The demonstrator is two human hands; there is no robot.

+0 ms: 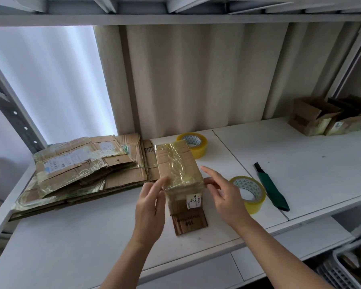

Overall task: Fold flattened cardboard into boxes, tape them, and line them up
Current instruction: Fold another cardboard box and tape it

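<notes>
A small cardboard box with glossy yellowish tape over its top stands on the white shelf, one flap lying flat toward me. My left hand touches the box's near left corner with its fingers extended. My right hand hovers at the box's right side, fingers spread and relaxed, its thumb near the near right corner. A pile of flattened cardboard lies to the left. Two folded boxes stand side by side at the far right.
Two rolls of yellowish tape lie by the box, one behind it and one at its right. A green utility knife lies right of the nearer roll. A grey basket sits below at the lower right. A curtain hangs behind the shelf.
</notes>
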